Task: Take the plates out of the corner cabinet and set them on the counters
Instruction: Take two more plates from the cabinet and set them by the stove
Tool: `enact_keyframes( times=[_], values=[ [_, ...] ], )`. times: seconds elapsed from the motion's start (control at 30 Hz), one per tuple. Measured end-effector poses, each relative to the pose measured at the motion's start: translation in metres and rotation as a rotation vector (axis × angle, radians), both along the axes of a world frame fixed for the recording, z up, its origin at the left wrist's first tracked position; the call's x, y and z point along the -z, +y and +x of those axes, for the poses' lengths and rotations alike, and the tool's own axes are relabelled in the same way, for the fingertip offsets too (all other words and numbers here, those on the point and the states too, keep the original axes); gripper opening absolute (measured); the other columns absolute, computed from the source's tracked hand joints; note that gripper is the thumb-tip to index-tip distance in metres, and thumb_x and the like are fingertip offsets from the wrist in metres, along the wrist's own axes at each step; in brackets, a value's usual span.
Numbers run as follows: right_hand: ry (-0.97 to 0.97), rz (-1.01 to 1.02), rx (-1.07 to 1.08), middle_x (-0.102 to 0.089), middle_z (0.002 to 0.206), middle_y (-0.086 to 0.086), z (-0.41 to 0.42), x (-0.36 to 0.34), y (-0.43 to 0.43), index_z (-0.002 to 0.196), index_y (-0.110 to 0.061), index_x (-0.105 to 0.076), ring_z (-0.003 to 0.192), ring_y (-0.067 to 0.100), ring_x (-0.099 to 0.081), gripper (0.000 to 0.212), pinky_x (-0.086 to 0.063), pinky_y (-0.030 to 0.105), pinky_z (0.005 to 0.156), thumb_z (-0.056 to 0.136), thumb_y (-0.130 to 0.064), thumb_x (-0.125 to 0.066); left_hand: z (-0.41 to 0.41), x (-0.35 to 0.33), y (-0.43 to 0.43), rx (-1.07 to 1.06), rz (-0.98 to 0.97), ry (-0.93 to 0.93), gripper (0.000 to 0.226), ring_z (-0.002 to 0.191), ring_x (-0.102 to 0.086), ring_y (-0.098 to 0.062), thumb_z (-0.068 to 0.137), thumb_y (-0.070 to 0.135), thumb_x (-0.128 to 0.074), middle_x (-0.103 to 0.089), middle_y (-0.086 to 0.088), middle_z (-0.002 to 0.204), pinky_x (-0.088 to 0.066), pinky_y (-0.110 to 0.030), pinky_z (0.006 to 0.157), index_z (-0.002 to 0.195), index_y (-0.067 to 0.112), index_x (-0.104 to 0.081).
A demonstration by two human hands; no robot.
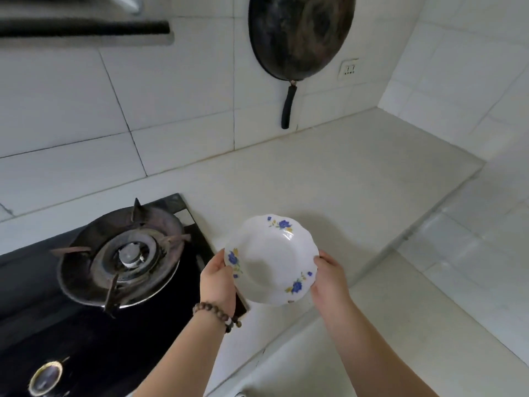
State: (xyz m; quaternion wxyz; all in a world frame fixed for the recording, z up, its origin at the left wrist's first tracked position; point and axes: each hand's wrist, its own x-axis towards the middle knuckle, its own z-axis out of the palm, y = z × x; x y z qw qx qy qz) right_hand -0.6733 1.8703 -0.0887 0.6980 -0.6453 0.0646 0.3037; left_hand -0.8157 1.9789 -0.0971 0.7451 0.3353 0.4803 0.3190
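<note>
A white plate point(270, 259) with blue flowers on its scalloped rim is held over the pale counter point(329, 173), just right of the stove. My left hand point(219, 279) grips its left rim and wears a bead bracelet at the wrist. My right hand point(329, 279) grips the plate's right rim. The plate is tilted slightly toward me. The corner cabinet is out of view.
A black gas stove point(123, 253) with a burner lies at the left, its corner close to my left hand. A dark pan point(300, 35) hangs on the tiled wall above the counter. A wall socket point(348, 68) sits to its right. The counter's edge runs diagonally at right.
</note>
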Motion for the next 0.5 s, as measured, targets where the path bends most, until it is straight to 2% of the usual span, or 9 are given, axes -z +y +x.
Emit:
enact_keyframes(
  times=[0.17,0.3,0.37,0.5],
  values=[
    [-0.011,-0.012,-0.136,-0.056,0.078,0.016,0.033,-0.003,0.06,0.078,-0.002,-0.063,0.074,0.027,-0.048,0.029,-0.037,0.033,0.066,0.082,0.012,-0.038,0.018,-0.006,0.041,-0.066,0.065,0.023,0.037,0.081,-0.074,-0.016,0.091,-0.005,-0.052,-0.078,0.002,0.085,-0.056,-0.032,0.073,0.089,0.026,-0.07],
    [-0.013,-0.04,-0.223,-0.055,0.08,0.016,0.057,0.003,0.102,0.089,0.011,-0.06,0.076,0.028,-0.047,0.026,-0.034,0.037,0.072,0.081,0.013,-0.036,0.033,-0.003,0.069,-0.146,0.06,0.031,0.035,0.084,-0.075,-0.023,0.091,-0.006,-0.05,-0.078,-0.004,0.09,-0.059,-0.035,0.071,0.1,0.02,-0.071],
    [-0.004,-0.035,-0.266,-0.055,0.077,0.016,0.071,0.006,0.124,0.08,0.003,-0.062,0.072,0.026,-0.048,0.027,-0.035,0.036,0.07,0.082,0.012,-0.037,0.043,-0.002,0.083,-0.178,0.072,0.023,0.035,0.085,-0.074,-0.025,0.091,-0.005,-0.049,-0.078,-0.007,0.093,-0.06,-0.035,0.07,0.103,0.018,-0.073],
    [-0.001,-0.039,-0.343,-0.053,0.072,0.012,0.098,0.018,0.17,0.064,-0.011,-0.061,0.067,0.023,-0.045,0.036,-0.033,0.032,0.064,0.082,0.01,-0.037,0.065,0.001,0.113,-0.274,0.088,0.049,0.037,0.092,-0.073,-0.028,0.09,-0.003,-0.052,-0.077,-0.009,0.097,-0.059,-0.044,0.082,0.095,0.023,-0.077]
  ],
)
